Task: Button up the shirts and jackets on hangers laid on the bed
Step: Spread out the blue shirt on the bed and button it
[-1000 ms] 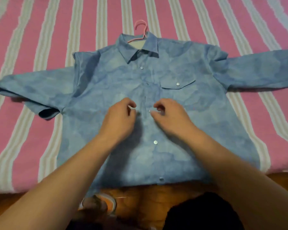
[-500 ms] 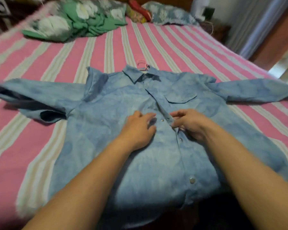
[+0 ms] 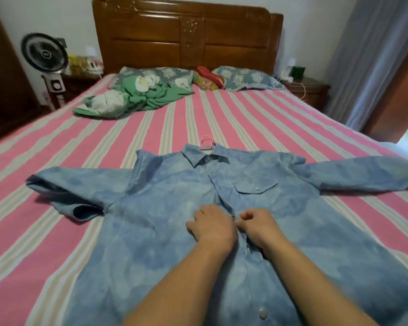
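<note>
Down the middle of the blue shirt [image 3: 165, 222] is where it all happens: both hands meet on the placket at mid-chest, and the button line runs straight away from the person, from the hem up to the collar. The shirt lies flat on the striped bed [image 3: 57, 161], sleeves spread to either side, with the pink hanger [image 3: 207, 142] poking out beyond the collar. The left hand [image 3: 211, 225] rests on the cloth just left of the placket, fingers loosely bent and pressing the fabric down. The right hand [image 3: 257, 223] sits just right of it, fingers curled in, apparently pinching the placket edge, though the grip itself is hidden beneath the knuckles. Between them shows a small snap [image 3: 233, 216], touching or nearly touching both hands, and neither is clearly the nearer. Whether it is closed I cannot tell. By my reading, the next fastenings lie farther up the placket, toward the chest pocket [image 3: 257, 188]. The hem is cut off by the frame edge, and the forearms cover part of the lower placket.
</note>
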The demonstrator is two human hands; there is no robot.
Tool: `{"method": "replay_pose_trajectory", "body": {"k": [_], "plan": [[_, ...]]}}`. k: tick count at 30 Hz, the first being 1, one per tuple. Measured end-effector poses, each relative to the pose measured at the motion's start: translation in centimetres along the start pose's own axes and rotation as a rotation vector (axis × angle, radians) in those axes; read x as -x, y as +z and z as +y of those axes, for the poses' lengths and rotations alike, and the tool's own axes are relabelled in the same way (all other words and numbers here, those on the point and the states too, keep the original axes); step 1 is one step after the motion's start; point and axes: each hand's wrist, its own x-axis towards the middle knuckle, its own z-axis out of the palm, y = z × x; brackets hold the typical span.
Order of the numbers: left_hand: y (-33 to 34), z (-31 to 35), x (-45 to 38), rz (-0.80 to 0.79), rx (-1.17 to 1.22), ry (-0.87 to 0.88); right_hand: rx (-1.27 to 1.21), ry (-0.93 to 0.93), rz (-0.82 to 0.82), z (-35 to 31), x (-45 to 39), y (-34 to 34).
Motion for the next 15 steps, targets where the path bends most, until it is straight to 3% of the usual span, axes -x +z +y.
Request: {"method": "replay_pose_trajectory", "body": {"k": [3,6,8,12,15], "plan": [[0.8,-0.1,-0.8,0.065,-0.079,0.022,-0.080,0.034,0.015,0.2,-1.4,0.0],[-0.4,-0.7,-1.7,0.007,-0.070,0.094,-0.108,0.025,0.038,-0.1,-1.5,0.6],[-1.3,-1.5,-2.3,-0.010,0.101,0.174,-0.107,-0.014,0.028,-0.6,-1.1,1.0],[-1.3,-4.6,-2.5,0.078,0.661,0.281,-0.179,-0.076,0.075,-2.0,-0.6,0.4],[-1.1,-5.9,-2.4,-0.057,0.836,0.245,-0.082,-0.163,0.118,-3.0,-0.2,0.4]]}}
